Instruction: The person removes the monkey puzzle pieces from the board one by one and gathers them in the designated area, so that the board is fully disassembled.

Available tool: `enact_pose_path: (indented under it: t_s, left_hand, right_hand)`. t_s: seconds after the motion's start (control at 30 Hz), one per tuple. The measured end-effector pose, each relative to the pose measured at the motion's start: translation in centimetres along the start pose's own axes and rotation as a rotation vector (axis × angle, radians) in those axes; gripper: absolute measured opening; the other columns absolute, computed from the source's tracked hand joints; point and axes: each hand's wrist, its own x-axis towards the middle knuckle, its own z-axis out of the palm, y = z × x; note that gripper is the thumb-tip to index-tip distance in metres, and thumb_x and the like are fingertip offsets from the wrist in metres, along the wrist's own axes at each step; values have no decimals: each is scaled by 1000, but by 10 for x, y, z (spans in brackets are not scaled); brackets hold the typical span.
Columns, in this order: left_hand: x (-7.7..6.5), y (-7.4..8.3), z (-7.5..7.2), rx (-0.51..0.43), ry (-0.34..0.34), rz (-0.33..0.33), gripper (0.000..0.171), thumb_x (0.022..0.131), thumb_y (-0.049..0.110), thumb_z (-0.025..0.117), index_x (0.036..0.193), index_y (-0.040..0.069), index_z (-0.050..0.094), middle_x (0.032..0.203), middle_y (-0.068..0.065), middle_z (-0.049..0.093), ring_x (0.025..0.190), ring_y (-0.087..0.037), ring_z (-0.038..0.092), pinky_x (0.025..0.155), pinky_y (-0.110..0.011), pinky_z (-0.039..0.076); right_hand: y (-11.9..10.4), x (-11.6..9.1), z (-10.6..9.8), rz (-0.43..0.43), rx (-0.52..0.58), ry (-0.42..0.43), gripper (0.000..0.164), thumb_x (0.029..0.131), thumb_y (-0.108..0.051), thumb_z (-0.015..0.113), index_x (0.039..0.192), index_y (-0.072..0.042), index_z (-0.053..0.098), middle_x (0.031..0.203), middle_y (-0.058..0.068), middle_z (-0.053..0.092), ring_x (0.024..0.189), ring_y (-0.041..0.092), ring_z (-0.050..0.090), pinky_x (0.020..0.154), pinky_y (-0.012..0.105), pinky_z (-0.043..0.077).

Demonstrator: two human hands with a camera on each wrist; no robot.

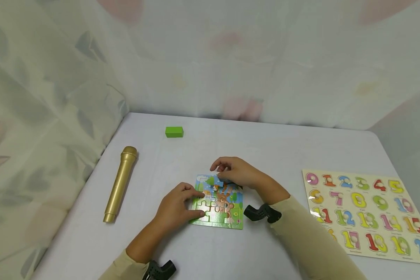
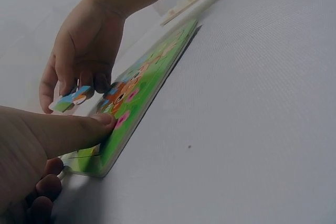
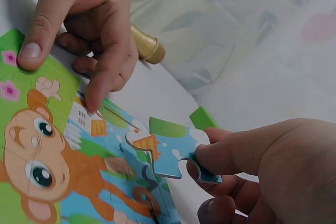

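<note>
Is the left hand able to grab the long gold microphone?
Probably yes: only bare white table shows between the left hand and the long gold microphone, though the hand touches the colourful square monkey puzzle.

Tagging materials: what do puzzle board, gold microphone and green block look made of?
Puzzle board: likely cardboard or wood; glossy, glare on printed face.
Gold microphone: plastic or metal, can't tell; metallic sheen, soft highlight along handle.
Green block: painted wood or plastic perhaps; matte-looking, even colour.
</note>
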Motion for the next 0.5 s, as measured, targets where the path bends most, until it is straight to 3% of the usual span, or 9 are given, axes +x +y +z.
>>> enact_pose_path:
  t_s: [0.5]
  left_hand:
    - [0,-2,0,15,-25,-18,51,70,33,103,115,25,82,113,10,59,95,-10,58,82,-36,51]
  right_hand:
    - [12,-21,-21,28,-9,28,24,104,-10,63,124,-17,76,103,4,63,95,25,55,82,40,45]
